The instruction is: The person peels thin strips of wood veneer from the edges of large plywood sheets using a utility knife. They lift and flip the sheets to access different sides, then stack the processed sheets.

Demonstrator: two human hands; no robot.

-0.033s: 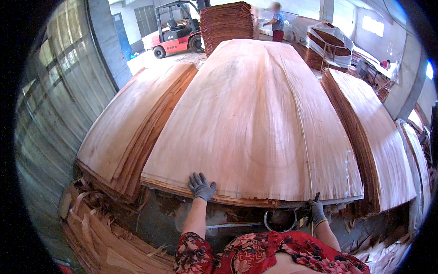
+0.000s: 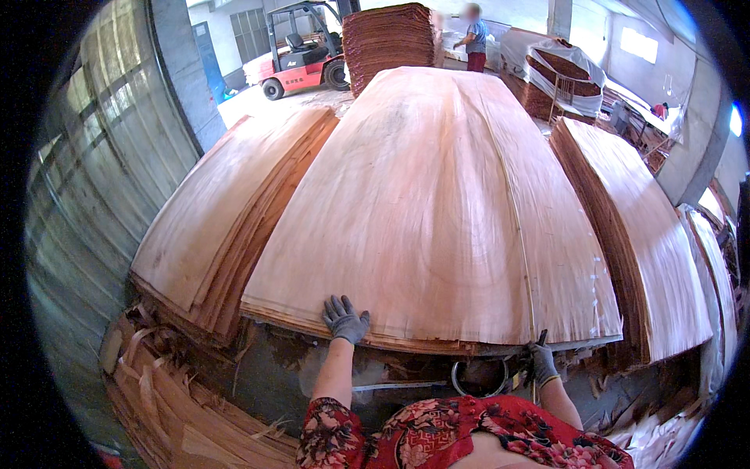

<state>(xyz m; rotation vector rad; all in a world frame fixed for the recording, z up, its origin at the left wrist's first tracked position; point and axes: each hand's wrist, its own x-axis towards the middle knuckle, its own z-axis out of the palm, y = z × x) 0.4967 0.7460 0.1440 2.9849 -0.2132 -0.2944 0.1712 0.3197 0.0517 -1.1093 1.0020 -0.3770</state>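
A broad sheet of pale wood veneer (image 2: 414, 211) lies on top of a stack in front of me. My left hand (image 2: 344, 319), in a grey glove, rests on its near edge with the fingers spread. At the near edge on the right, my gloved right hand (image 2: 541, 361) is closed around a dark narrow tool (image 2: 543, 337) whose end points upward; its kind cannot be made out. Beside that hand, a thin pale strip (image 2: 519, 227) runs lengthwise over the sheet and hangs past the near edge.
Veneer stacks stand left (image 2: 211, 211) and right (image 2: 648, 234). Wood scraps (image 2: 164, 399) lie at the lower left, and a metal ring (image 2: 480, 378) sits below the near edge. Farther back are a red forklift (image 2: 308, 74), a tall veneer pile (image 2: 388, 43) and a person (image 2: 475, 39).
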